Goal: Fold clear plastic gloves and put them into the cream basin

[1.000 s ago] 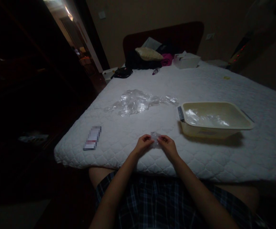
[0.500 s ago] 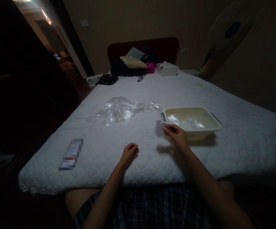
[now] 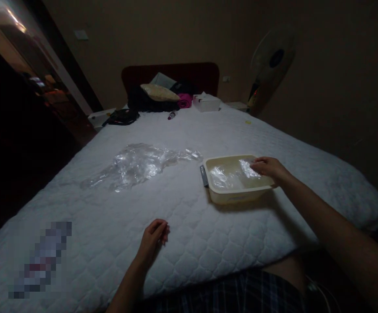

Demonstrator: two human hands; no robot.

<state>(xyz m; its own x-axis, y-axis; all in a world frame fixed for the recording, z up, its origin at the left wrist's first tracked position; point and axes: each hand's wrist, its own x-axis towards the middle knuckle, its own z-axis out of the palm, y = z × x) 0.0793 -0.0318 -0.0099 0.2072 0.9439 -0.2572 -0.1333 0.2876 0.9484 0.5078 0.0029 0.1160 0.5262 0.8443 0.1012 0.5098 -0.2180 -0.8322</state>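
My right hand (image 3: 269, 168) pinches a small clear plastic bag (image 3: 250, 168) over the right part of a cream plastic basin (image 3: 241, 196). More shiny clear plastic bags (image 3: 219, 177) lie inside the basin, which has a grey handle (image 3: 204, 176) at its left end. My left hand (image 3: 155, 232) hovers or rests low over the white quilted bed, its fingers curled in, and nothing shows in it. To the left of the basin, a loose spread of clear plastic bags (image 3: 139, 163) lies on the bed.
A pixelated phone-like object (image 3: 41, 258) lies at the bed's near left. Toward the headboard (image 3: 202, 74) are a black bag (image 3: 122, 117), a pillow (image 3: 159, 92), a rolled pink cloth (image 3: 185, 101), and a white box (image 3: 206, 103). A fan (image 3: 273, 58) stands at the far right.
My right hand has carried the plastic bag rightward from the basin's left front corner to above its inside. The left hand stays curled. The view has turned to the right.
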